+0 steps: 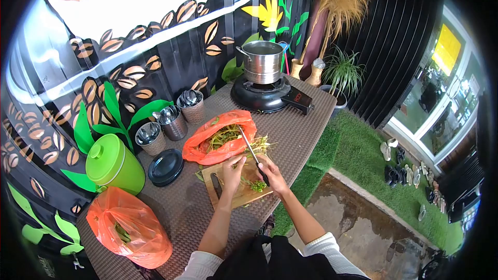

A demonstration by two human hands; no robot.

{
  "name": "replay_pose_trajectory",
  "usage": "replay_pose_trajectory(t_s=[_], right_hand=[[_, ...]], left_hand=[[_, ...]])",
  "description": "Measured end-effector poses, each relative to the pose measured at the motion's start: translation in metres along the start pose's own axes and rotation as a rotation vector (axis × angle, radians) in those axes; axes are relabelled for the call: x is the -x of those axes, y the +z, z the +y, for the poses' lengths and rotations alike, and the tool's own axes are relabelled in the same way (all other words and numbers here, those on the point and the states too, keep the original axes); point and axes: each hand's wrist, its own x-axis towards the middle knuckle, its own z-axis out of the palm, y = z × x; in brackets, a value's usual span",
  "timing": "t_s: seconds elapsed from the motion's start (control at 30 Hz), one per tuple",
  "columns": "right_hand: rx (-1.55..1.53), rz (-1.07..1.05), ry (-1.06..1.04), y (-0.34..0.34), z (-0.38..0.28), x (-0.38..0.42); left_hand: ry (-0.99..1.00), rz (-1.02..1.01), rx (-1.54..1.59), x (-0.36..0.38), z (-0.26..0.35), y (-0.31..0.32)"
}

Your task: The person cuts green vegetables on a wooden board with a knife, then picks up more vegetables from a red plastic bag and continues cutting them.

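My right hand (273, 174) is closed around the black handle of a knife (250, 148), its blade pointing up and away from me. Beside it, my left hand (233, 172) is closed over the wooden cutting board (241, 197); what its fingers hold is too small to make out. A little heap of chopped greens (258, 186) lies on the board below the right hand. Just beyond the board, an open orange plastic bag (199, 150) is full of leafy green stems (226, 136). Pale stem ends (263, 145) spill out at its right side.
A steel pot (262, 65) stands on a black portable stove (259, 97) at the table's far end. Along the left are cutlery holders (171, 123), black plates (166, 167), a lidded green container (115, 163) and another orange bag (129, 228). Shoes (410, 175) sit on the turf.
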Motion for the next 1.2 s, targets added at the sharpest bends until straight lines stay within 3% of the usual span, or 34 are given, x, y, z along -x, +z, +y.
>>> replay_pose_trajectory(t_s=[0.17,0.4,0.5,0.57,0.63,0.7,0.77,0.8,0.83,0.87,0.9,0.97,1.03,1.17,1.2], right_hand=[[0.132,0.038,-0.119,0.002,0.012,-0.005],[0.1,0.073,-0.062,0.002,0.022,-0.003],[0.069,0.095,-0.142,0.008,0.029,-0.007],[0.192,0.204,-0.297,0.012,0.036,-0.012],[0.14,0.28,-0.274,0.016,0.029,-0.019],[0.088,0.4,-0.295,0.017,0.02,-0.035],[0.11,0.378,-0.045,0.005,0.012,-0.054],[0.109,0.379,-0.044,-0.002,0.008,-0.066],[-0.1,0.331,0.183,-0.01,0.005,-0.08],[-0.31,0.277,0.407,-0.016,0.004,-0.091],[-0.311,0.276,0.406,-0.027,0.01,-0.104],[-0.516,0.104,0.656,-0.047,0.023,-0.125],[-0.577,0.102,0.676,-0.042,0.014,-0.122],[-0.342,0.146,0.517,-0.019,-0.016,-0.08],[-0.246,0.12,0.381,-0.014,-0.018,-0.069]], left_hand=[[0.088,0.043,-0.104,0.005,-0.016,0.003],[0.17,0.14,-0.217,0.014,0.007,0.006],[0.233,0.131,-0.326,0.014,0.016,0.006],[0.304,0.127,-0.391,0.014,0.021,0.008],[0.379,0.125,-0.457,0.014,0.02,0.009],[0.225,0.157,-0.376,0.016,0.016,0.01],[0.116,0.193,-0.324,0.011,-0.005,0.001],[0.004,0.225,-0.267,0.009,-0.012,-0.004],[0.003,0.222,-0.268,0.007,-0.013,-0.006],[-0.151,0.195,-0.101,0.004,-0.014,-0.008],[-0.302,0.169,0.067,0.001,-0.013,-0.01],[-0.302,0.131,0.103,-0.002,-0.012,-0.016],[-0.3,0.095,0.139,-0.006,-0.01,-0.02],[-0.326,0.088,0.247,-0.012,-0.01,-0.025],[-0.362,0.085,0.236,-0.014,-0.011,-0.026]])
